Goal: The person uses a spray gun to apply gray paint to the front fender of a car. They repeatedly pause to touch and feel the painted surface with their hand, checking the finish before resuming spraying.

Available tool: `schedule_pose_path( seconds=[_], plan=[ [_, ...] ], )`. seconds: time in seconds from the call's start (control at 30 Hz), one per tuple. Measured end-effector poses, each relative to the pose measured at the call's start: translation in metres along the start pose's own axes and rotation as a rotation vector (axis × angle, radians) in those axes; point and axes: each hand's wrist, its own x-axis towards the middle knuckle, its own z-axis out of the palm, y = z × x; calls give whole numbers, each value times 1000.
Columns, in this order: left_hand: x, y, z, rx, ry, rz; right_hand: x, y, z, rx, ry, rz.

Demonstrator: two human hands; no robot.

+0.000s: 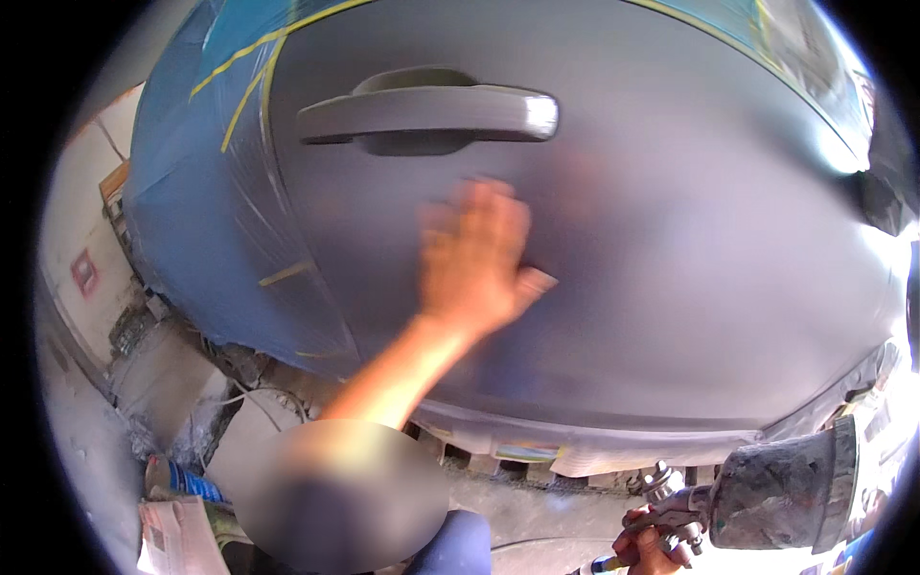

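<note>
The grey car door (671, 297) surrounded its door handle (431, 115). Just below the handle, the left hand (476, 257) was flat, thumb apart; blur hid whether it touched. Well below and right of the handle, the right hand (650, 554) gripped a spray gun (682, 508). Masking film (182, 225) hung left of the handle.

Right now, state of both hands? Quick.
Left hand: open, empty, fingers extended over the gray door panel below the handle; contact can't be told.
Right hand: closed, holding the spray gun.
</note>
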Motion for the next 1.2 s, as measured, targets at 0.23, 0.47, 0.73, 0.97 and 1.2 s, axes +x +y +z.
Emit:
schedule_pose_path(
  seconds=[0.23,0.47,0.73,0.97,1.2],
  plan=[
    [60,47,2,47,280,-374,-14,15,-36,38,65,81],
    [57,252,41,-32,22,288,-30,30,-90,-5,133,39],
    [19,59,11,21,86,-144,-25,16,-130,-69,-5,204],
    [-71,-70,9,-123,385,-947,-16,46,-105,-23,-22,105],
    [-3,117,27,-58,118,-83,-23,68,-94,-33,-5,129]
  ],
)
